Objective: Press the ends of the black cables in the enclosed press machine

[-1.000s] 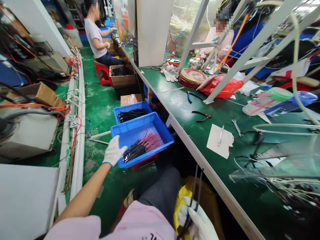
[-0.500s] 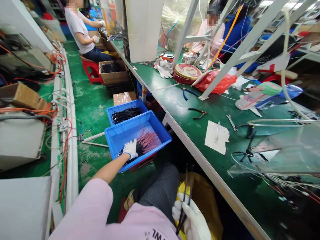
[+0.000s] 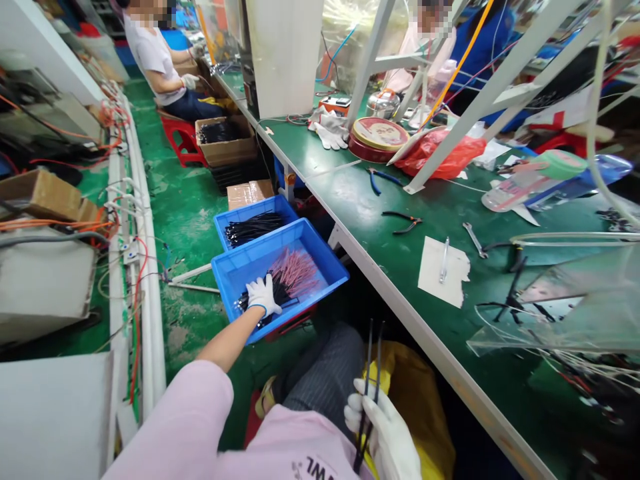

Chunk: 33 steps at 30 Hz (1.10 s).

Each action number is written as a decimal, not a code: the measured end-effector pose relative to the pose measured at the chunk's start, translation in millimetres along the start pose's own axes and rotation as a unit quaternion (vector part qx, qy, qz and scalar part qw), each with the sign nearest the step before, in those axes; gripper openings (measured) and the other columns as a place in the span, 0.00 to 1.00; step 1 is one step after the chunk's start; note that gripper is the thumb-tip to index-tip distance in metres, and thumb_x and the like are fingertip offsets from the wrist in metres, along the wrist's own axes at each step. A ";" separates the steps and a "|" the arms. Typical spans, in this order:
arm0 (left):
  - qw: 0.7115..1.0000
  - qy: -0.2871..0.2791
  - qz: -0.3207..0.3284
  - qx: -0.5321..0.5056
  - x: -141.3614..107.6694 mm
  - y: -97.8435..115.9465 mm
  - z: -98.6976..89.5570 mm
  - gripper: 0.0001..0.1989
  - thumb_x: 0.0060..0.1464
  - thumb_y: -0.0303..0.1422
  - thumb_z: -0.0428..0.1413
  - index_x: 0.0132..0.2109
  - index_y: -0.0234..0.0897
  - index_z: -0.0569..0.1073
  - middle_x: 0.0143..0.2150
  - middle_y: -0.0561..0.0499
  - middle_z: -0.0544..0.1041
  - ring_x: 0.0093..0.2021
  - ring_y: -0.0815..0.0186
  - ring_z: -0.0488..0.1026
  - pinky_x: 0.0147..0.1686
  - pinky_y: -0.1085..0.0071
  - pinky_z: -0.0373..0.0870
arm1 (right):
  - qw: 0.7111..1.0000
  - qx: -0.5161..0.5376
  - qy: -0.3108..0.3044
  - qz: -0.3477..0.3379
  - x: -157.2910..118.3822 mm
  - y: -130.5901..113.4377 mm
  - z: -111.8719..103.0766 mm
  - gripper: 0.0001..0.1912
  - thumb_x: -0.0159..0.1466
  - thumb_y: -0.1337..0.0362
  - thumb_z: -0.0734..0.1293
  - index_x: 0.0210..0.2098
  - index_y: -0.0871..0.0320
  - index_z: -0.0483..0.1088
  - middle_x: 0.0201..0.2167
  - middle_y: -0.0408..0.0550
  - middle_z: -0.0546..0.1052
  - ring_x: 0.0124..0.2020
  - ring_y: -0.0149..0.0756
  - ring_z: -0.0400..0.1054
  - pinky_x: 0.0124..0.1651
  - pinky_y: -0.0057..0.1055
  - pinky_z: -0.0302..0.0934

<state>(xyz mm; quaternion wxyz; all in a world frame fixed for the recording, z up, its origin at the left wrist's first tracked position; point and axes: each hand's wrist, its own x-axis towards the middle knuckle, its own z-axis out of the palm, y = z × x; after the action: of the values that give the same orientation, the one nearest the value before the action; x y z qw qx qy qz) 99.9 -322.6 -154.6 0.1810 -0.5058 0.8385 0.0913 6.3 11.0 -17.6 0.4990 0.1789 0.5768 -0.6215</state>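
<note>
Head view. The bundle of black leads [image 3: 283, 288] with pinkish-red ends [image 3: 299, 270] lies in the near blue tray [image 3: 325, 248]. The left hand [image 3: 263, 297], gloved, rests palm down on the black part, fingers spread; whether any lead is gripped underneath cannot be told. The pinkish ends fan out beside this hand, toward the green bench [image 3: 360, 213]. The right hand [image 3: 387, 427], also gloved, is closed around dark slender strands [image 3: 368, 360], which point upward between thumb and fingers in front of the bench edge.

Compared with one second ago, the left hand is inside the tray on the leads; it was then at the tray's side wall. Compared with half a second ago, it remains there, and a dark strand now shows beside its wrist. The right hand keeps its hold.

Count: two blue trays, the far tray [image 3: 249, 209] also containing black leads; two upright strands in the right hand; one blue-handled pliers [image 3: 393, 178]; one orange-and-black cutter [image 3: 413, 221]; one wrench [image 3: 474, 240]; one round tin [image 3: 380, 137]. Leads overlap too closely to count.
</note>
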 end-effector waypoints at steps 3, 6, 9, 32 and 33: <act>1.000 0.000 0.007 -0.003 -0.6 0.9 -4.8 0.62 0.32 0.50 0.64 0.68 0.30 0.42 0.59 0.29 0.63 0.56 0.41 0.63 0.58 0.49 0.49 | 1.000 0.001 0.005 0.006 -1.1 1.5 4.6 0.29 0.40 0.58 0.79 0.40 0.58 0.71 0.23 0.42 0.76 0.26 0.33 0.71 0.33 0.30 0.66; 1.000 -0.002 0.017 -0.008 0.5 1.9 -10.7 0.55 0.39 0.45 0.61 0.68 0.29 0.43 0.56 0.31 0.67 0.54 0.46 0.66 0.55 0.55 0.54 | 1.000 -0.004 0.016 0.003 -3.6 1.6 9.3 0.30 0.38 0.57 0.80 0.39 0.58 0.71 0.23 0.42 0.76 0.25 0.33 0.71 0.32 0.29 0.66; 1.000 -0.002 0.015 -0.011 2.7 7.1 -13.2 0.49 0.46 0.40 0.58 0.68 0.28 0.43 0.54 0.30 0.69 0.53 0.48 0.68 0.53 0.56 0.55 | 1.000 -0.008 0.019 -0.008 -5.7 1.0 12.4 0.30 0.38 0.57 0.80 0.39 0.58 0.71 0.23 0.42 0.76 0.24 0.32 0.70 0.31 0.28 0.65; 0.939 0.051 0.028 -0.338 -28.9 6.5 -89.4 0.25 0.48 0.31 0.55 0.55 0.41 0.65 0.45 0.50 0.78 0.42 0.62 0.76 0.38 0.72 0.70 | 0.994 -0.033 -0.009 -0.100 13.3 16.7 -13.3 0.25 0.42 0.52 0.77 0.36 0.58 0.73 0.21 0.43 0.72 0.20 0.32 0.66 0.22 0.27 0.58; 0.931 0.066 0.040 -0.356 -33.4 8.1 -100.9 0.23 0.49 0.31 0.54 0.54 0.40 0.66 0.45 0.50 0.78 0.42 0.63 0.76 0.38 0.73 0.71 | 0.994 -0.032 -0.017 -0.104 15.1 17.1 -12.0 0.25 0.43 0.52 0.77 0.35 0.58 0.73 0.21 0.43 0.71 0.19 0.31 0.65 0.21 0.26 0.56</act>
<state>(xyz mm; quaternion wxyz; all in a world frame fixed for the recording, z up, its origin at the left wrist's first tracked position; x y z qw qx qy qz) 85.6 -325.6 -49.0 -0.0703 -0.5080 0.7805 0.3575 9.6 18.3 -42.1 0.4469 0.0914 0.6036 -0.6539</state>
